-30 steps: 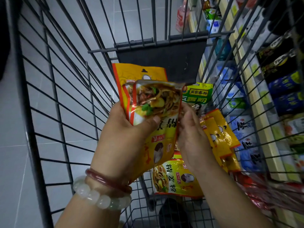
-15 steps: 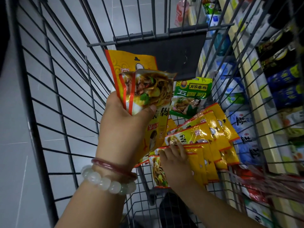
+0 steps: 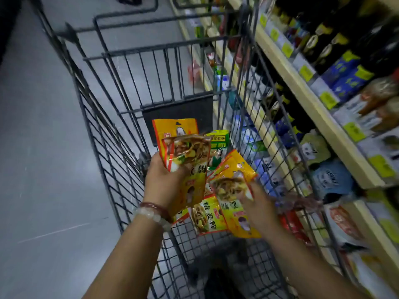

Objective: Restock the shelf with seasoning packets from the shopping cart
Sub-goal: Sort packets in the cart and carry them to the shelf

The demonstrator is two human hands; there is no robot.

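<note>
Left hand (image 3: 166, 182) clamped on a fanned bunch of yellow seasoning packets (image 3: 185, 156), held over the shopping cart (image 3: 121, 117). Right hand (image 3: 257, 203), at 3 o'clock of it, pinching another packet (image 3: 232, 190). More packets (image 3: 207, 214) lying loose in the cart. Shelf (image 3: 319, 108) at 2 o'clock, stocked.

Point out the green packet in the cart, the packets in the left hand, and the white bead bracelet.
green packet (image 3: 218, 141): head view, on its upper printed face.
packets in the left hand (image 3: 191, 151): head view, on the front packet's food picture.
white bead bracelet (image 3: 149, 214): head view, on a bead at the left wrist.
</note>
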